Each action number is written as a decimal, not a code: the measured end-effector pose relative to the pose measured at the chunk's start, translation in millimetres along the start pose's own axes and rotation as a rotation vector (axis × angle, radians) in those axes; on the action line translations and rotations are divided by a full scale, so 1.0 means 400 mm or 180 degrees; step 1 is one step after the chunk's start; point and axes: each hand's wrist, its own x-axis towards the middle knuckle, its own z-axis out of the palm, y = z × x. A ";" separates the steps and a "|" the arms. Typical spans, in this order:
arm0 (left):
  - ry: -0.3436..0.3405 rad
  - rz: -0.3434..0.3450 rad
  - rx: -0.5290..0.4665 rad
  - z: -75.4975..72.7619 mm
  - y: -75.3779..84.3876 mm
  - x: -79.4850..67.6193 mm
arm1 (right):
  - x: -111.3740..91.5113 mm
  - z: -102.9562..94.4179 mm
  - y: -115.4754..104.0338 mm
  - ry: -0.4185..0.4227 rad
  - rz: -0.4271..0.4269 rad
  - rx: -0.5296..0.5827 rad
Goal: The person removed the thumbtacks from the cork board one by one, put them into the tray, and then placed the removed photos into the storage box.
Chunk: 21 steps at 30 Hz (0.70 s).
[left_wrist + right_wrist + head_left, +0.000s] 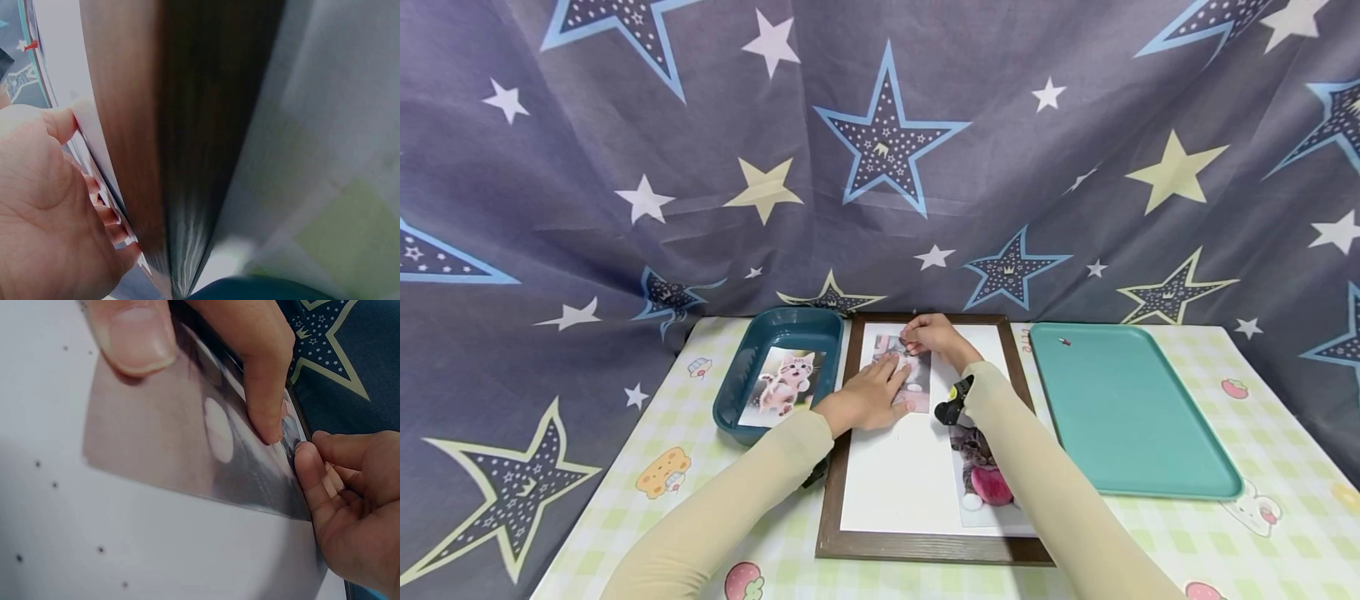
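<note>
My left hand [874,393] rests with spread fingers on a kitten photo [917,377], which lies on the upper part of a brown-framed white board [887,492]. In the right wrist view, the left thumb [140,344] and index finger press near the photo's edge. At the photo's far right corner, my right hand [934,335] has thumb and index fingertips pinched together on a small thing. In the right wrist view, the right hand's [359,500] fingertips hide what they pinch. Another cat photo [988,479] lies at the board's lower right, partly covered by the right forearm.
Left of the board, a dark teal bin [727,400] holds another kitten photo [784,387]. On the right lies a green tray [1138,417] with a small red-and-white piece [1064,341] near its far edge. A star-patterned curtain [880,250] hangs behind the checked tablecloth [647,542].
</note>
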 end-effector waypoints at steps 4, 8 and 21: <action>-0.0004 0.0003 0.0009 0.001 0.000 0.001 | -0.001 -0.001 0.001 0.0001 -0.0005 0.0013; -0.0018 -0.0005 0.0002 0.002 0.001 0.003 | -0.002 -0.001 0.001 -0.0009 -0.0016 0.0020; -0.0029 -0.0010 0.0014 0.005 -0.002 0.012 | 0.001 0.000 -0.003 0.0015 0.0027 -0.0024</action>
